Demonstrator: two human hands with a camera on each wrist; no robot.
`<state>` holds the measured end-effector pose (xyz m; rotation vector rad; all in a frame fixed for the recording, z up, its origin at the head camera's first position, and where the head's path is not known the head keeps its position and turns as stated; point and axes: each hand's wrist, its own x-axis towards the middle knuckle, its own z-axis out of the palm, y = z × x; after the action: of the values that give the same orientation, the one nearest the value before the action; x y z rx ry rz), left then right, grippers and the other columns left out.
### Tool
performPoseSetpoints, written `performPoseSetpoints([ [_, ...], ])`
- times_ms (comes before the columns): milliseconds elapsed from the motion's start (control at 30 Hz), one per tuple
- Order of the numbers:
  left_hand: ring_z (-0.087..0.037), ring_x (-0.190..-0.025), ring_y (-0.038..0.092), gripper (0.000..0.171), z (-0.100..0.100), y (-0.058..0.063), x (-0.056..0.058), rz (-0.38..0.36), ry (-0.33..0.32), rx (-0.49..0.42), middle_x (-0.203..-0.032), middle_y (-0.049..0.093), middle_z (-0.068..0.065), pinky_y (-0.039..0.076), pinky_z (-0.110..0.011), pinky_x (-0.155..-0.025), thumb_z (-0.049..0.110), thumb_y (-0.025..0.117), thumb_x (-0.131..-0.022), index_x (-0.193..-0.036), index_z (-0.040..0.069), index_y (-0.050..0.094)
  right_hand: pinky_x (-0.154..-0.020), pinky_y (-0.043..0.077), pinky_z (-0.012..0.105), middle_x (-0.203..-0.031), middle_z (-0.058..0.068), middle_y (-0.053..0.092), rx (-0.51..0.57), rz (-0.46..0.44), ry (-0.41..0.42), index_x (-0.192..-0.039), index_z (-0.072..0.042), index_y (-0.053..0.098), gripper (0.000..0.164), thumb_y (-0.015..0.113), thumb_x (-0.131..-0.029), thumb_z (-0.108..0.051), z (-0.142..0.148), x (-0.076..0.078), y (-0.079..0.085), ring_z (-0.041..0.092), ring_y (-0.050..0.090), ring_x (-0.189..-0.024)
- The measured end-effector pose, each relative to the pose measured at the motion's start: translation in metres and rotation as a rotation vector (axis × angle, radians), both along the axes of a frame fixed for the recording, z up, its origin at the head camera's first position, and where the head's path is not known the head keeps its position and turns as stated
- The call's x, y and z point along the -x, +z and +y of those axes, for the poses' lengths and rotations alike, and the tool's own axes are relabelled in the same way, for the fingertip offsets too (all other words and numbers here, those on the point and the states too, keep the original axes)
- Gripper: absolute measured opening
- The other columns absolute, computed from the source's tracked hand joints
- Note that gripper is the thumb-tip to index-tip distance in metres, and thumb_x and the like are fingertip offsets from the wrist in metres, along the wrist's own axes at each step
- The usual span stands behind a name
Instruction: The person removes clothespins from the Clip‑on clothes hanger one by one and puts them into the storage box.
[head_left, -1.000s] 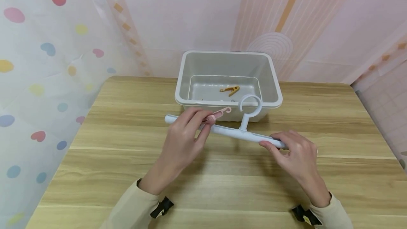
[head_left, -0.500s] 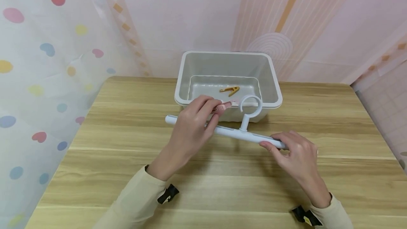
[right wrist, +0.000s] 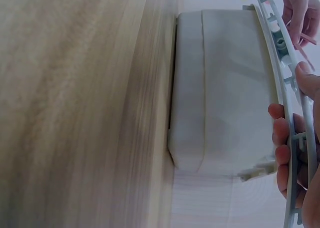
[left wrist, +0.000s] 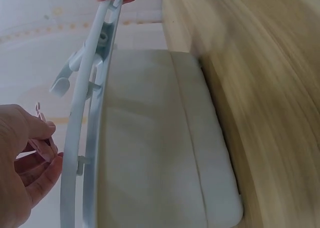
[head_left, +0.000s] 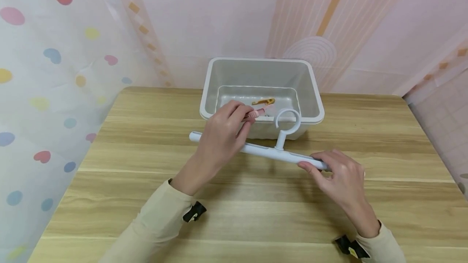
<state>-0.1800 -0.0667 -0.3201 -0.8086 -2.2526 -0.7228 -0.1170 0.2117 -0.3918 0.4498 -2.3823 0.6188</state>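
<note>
My left hand (head_left: 223,133) pinches a small pink clothes peg (head_left: 256,113) between thumb and fingers, over the near rim of the bin. Its hooked end sticks up in the left wrist view. My right hand (head_left: 340,175) grips the right end of a pale blue plastic clothes hanger bar (head_left: 268,151), thumb on the near side. From the bar's middle rises an open ring-shaped hook (head_left: 299,121). Part of the bar is hidden behind my left hand. A mustard-yellow peg (head_left: 260,101) lies on the bin floor, partly overlapped by the pink peg's end.
A light grey plastic bin (head_left: 314,92) stands at the back of the wooden table (head_left: 278,222), just beyond the hanger. Behind the table hangs a patterned backdrop (head_left: 226,15). Each sleeve has a black strap piece (head_left: 194,212) near the wrist.
My left hand has moved forward and slightly right with the pink peg, from above the hanger bar to the bin's near rim. My right hand and the hanger stay in place.
</note>
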Motion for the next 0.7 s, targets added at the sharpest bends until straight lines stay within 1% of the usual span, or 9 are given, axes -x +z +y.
performPoseSetpoints([
  [67,-0.021,-0.081,0.065,0.007,0.001,0.002,0.002,-0.001,0.01,0.011,-0.094,0.068,-0.01,0.057,-0.032,-0.07,0.005,0.068,-0.092,-0.099,0.002,0.07,-0.044,0.023,0.015,-0.062,-0.005,0.066,0.001,0.006,0.003,-0.08,-0.014,0.078,0.047,0.074,-0.081,-0.061,0.0,0.0,0.0,0.005,0.042,-0.051],
  [100,-0.022,-0.081,0.064,0.007,0.001,0.003,0.004,-0.001,0.016,0.016,-0.093,0.068,-0.01,0.057,-0.033,-0.07,0.005,0.068,-0.092,-0.099,0.002,0.07,-0.044,0.023,0.015,-0.062,-0.005,0.066,0.001,0.006,0.005,-0.08,-0.014,0.078,0.047,0.074,-0.081,-0.061,0.0,0.0,0.0,0.007,0.043,-0.051],
  [200,-0.023,-0.08,0.064,0.007,0.003,0.008,0.007,-0.007,0.028,0.034,-0.093,0.068,-0.01,0.056,-0.034,-0.071,0.006,0.067,-0.093,-0.099,0.002,0.07,-0.044,0.024,0.016,-0.063,-0.005,0.066,0.0,0.003,0.008,-0.08,-0.014,0.078,0.043,0.078,-0.078,-0.057,0.0,0.0,0.001,0.01,0.046,-0.05],
  [300,-0.024,-0.079,0.064,0.007,0.004,0.01,0.013,-0.017,0.036,0.051,-0.092,0.068,-0.011,0.056,-0.035,-0.071,0.005,0.067,-0.093,-0.098,0.002,0.07,-0.045,0.025,0.016,-0.064,-0.005,0.067,-0.003,-0.011,0.007,-0.08,-0.014,0.078,0.034,0.085,-0.072,-0.046,0.0,0.0,0.001,0.01,0.047,-0.051],
  [467,-0.025,-0.079,0.064,0.006,0.004,0.011,0.02,-0.04,0.045,0.086,-0.092,0.067,-0.012,0.056,-0.036,-0.069,0.005,0.067,-0.092,-0.096,0.001,0.069,-0.044,0.026,0.016,-0.066,-0.004,0.07,-0.002,-0.017,0.007,-0.08,-0.014,0.078,0.032,0.086,-0.07,-0.044,0.0,-0.001,0.001,0.007,0.048,-0.053],
  [633,-0.025,-0.08,0.065,0.005,0.004,0.011,0.025,-0.075,0.063,0.138,-0.092,0.067,-0.011,0.056,-0.037,-0.069,0.006,0.066,-0.093,-0.094,0.002,0.069,-0.044,0.029,0.018,-0.071,-0.002,0.073,-0.01,-0.022,0.007,-0.08,-0.014,0.077,0.03,0.088,-0.067,-0.039,-0.001,-0.001,0.0,0.006,0.051,-0.056],
  [700,-0.025,-0.079,0.065,0.005,0.005,0.012,0.027,-0.09,0.07,0.159,-0.092,0.067,-0.011,0.056,-0.037,-0.068,0.006,0.066,-0.093,-0.093,0.002,0.068,-0.045,0.031,0.019,-0.073,-0.001,0.074,-0.008,-0.024,0.006,-0.08,-0.014,0.077,0.03,0.087,-0.068,-0.04,-0.001,-0.002,0.0,0.007,0.053,-0.057],
])
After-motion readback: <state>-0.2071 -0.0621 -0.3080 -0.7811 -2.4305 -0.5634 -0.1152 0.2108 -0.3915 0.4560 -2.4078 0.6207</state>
